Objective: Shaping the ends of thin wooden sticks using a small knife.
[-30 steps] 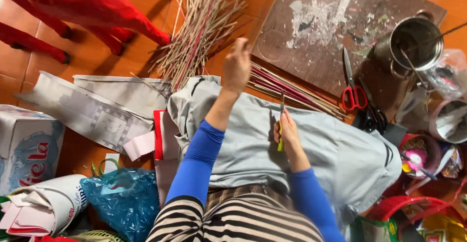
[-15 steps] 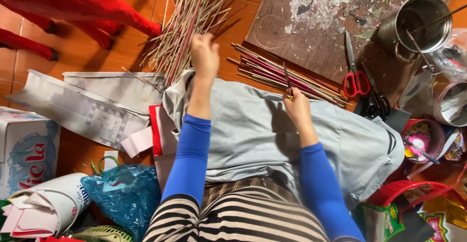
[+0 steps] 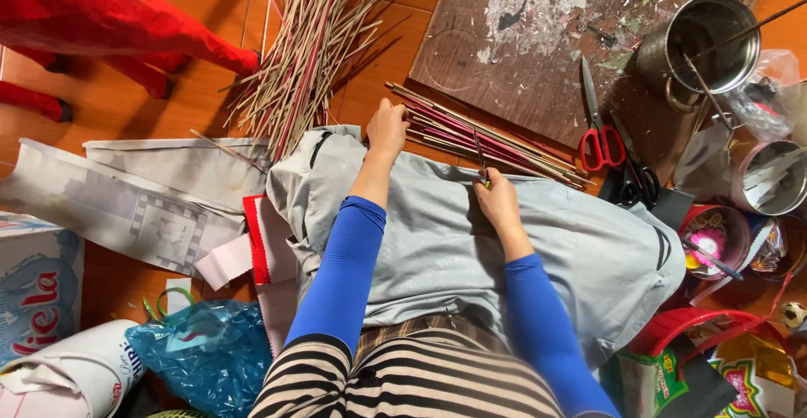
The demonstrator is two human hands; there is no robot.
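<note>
Many sticks on orange, seemingly tiled floor.

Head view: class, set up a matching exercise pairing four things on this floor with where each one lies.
Things:
1. red-handled scissors
2. metal pot
3. blue plastic bag
4. left hand

Places:
A. at the near end of the pink and tan stick bundle
B. on the wooden board, blades pointing away
C. bottom left, beside the striped clothing
D. top right corner of the board, sticks inside

Pairs: 1-B, 2-D, 3-C, 4-A
</note>
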